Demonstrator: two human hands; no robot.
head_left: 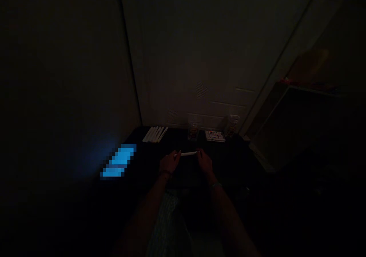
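In dim light, a slim white stick (188,154) is stretched level between my two hands above the dark table; whether it is a candle or a pen I cannot tell. My left hand (169,161) is closed round its left end. The right end is pinched in the fingers of my right hand (204,161). Farther back on the left lie several similar white sticks (154,134), side by side. Behind my right hand, a flat box with a patterned top (215,136) rests on the table.
Two clear containers with labels, one in the middle (193,131) and one to the right (232,126), stand near the wall (177,77). A glowing blue, pixelated screen (118,162) is at the left of the dark table (228,161). A dark piece of furniture (303,123) stands at right.
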